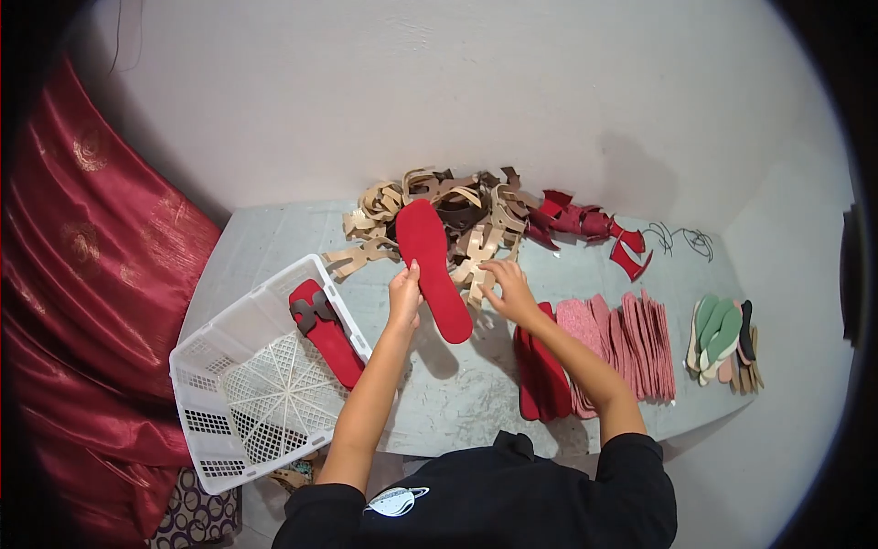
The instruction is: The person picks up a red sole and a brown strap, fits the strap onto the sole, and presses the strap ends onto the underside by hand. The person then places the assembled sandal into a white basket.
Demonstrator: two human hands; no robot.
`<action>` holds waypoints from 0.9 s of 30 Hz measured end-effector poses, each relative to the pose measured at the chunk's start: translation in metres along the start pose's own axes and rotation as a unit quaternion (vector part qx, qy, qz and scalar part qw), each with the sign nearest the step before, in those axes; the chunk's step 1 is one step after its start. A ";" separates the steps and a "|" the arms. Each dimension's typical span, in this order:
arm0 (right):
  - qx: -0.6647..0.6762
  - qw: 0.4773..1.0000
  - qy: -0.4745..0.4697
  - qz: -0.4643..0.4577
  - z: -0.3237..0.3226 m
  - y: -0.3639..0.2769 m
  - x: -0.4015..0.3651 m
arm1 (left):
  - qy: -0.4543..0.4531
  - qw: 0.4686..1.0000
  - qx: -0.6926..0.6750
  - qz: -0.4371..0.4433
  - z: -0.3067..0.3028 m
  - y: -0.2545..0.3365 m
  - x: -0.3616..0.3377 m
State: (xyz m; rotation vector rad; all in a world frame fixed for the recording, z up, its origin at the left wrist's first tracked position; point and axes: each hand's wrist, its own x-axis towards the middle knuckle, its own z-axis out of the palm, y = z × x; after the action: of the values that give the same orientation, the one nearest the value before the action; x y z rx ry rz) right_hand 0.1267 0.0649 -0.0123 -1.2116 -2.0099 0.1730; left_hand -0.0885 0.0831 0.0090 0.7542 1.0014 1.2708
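Observation:
My left hand (pixel 405 295) grips a red shoe sole (pixel 425 252) by its left edge, held up over the table in front of the strap pile. My right hand (pixel 508 291) is empty with fingers apart, close to a cream sandal strap (pixel 478 261) at the front of that pile. Cream, tan and brown straps lie tangled together in the pile (pixel 380 199). Below my right forearm, more red soles (pixel 540 380) stand on edge beside a row of pink soles (pixel 640 343).
A white plastic basket (pixel 206 343) at the left contains a red sandal (pixel 331 343) with a dark strap. Dark red straps (pixel 585 222) and thin black cord (pixel 681 240) lie at the back right. Green, black and tan soles (pixel 720 325) sit at the right edge. A red curtain (pixel 101 274) hangs left.

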 end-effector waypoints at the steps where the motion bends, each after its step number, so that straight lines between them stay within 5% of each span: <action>1: -0.046 0.998 -0.038 -0.007 0.002 0.012 0.010 | 0.016 1.000 -0.011 0.006 -0.002 0.003 0.002; 8: -0.201 0.957 -0.209 0.001 0.030 0.071 0.088 | 0.133 0.989 -0.063 0.030 -0.023 -0.008 0.032; 19: -0.384 0.864 -0.323 0.037 0.062 0.077 0.149 | 0.117 0.990 -0.075 0.015 -0.010 0.006 0.025; 23: -0.357 0.885 -0.296 -0.026 0.050 0.079 0.148 | 0.113 0.986 -0.118 0.016 -0.013 -0.003 0.031; 26: -0.265 0.939 -0.204 -0.083 0.022 0.067 0.147 | 0.094 0.987 -0.127 0.019 -0.015 -0.010 0.035; 27: -0.147 0.979 -0.108 -0.093 0.016 0.065 0.145 | 0.094 0.987 -0.130 0.016 -0.015 -0.013 0.036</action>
State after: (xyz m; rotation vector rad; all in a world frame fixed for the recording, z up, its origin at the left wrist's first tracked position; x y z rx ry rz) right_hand 0.1245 0.2206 0.0247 -1.2162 -2.3909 -0.0931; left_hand -0.0969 0.1154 -0.0158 0.4570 0.9519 1.4870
